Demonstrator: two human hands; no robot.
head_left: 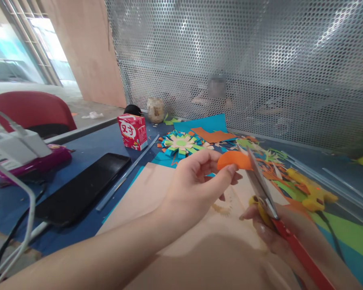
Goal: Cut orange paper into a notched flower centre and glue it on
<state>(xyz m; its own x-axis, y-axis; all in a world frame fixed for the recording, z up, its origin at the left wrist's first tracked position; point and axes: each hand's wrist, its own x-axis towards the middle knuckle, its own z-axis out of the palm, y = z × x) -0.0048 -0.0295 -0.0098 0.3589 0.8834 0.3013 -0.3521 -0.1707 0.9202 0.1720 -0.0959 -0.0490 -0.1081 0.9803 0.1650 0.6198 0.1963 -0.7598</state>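
Observation:
Pinched between the thumb and fingers of my left hand [196, 181] is a small orange piece of paper [236, 160] with a rounded edge. My right hand [278, 237] grips a pair of scissors [263, 189] with red and yellow handles. The scissor blades point up and away from me, and their tips meet the right end of the orange paper. Under both hands lies a sheet of pale pink paper [148, 185] on the table. Just beyond them rests a layered paper flower [181, 143] in blue, green, pink and orange.
A black phone [84, 189], a red drink carton [132, 132] and a purple power strip [30, 161] are on the left. A yellow glue gun [311, 191] lies right, near clear glue sticks [329, 181] and paper scraps. A perforated metal panel [245, 60] stands behind the table.

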